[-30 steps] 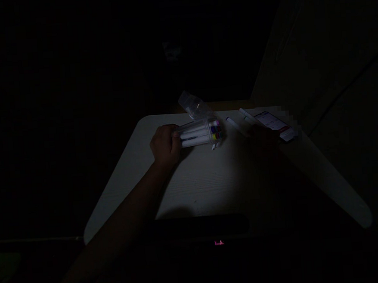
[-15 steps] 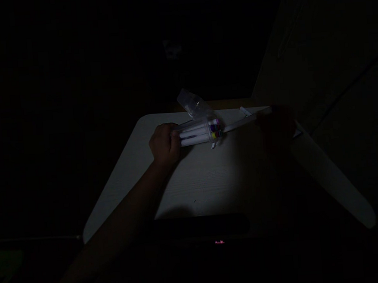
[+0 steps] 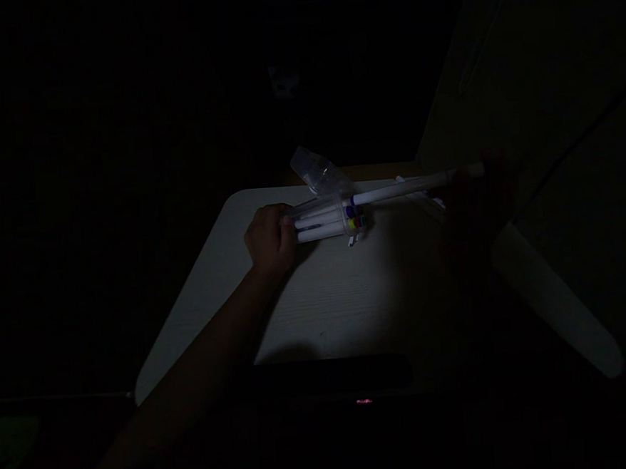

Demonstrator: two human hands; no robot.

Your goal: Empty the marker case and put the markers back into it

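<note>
The scene is very dark. My left hand [image 3: 267, 239] is closed round the end of a clear plastic case [image 3: 323, 219] that lies on its side on the white table [image 3: 328, 298]. Several white markers with coloured caps sit inside it. My right hand [image 3: 469, 206] is a dim shape at the right and holds a white marker [image 3: 400, 187] by its far end. The marker's tip reaches the open mouth of the case. A clear plastic lid [image 3: 316, 171] sticks up behind the case.
Another white marker [image 3: 420, 198] lies on the table under the held one. The table's right edge [image 3: 559, 303] runs diagonally down to the right. Beyond the table everything is black.
My right hand picked up a marker from the table and brought its tip left to the mouth of the case. The left hand kept its grip on the case.
</note>
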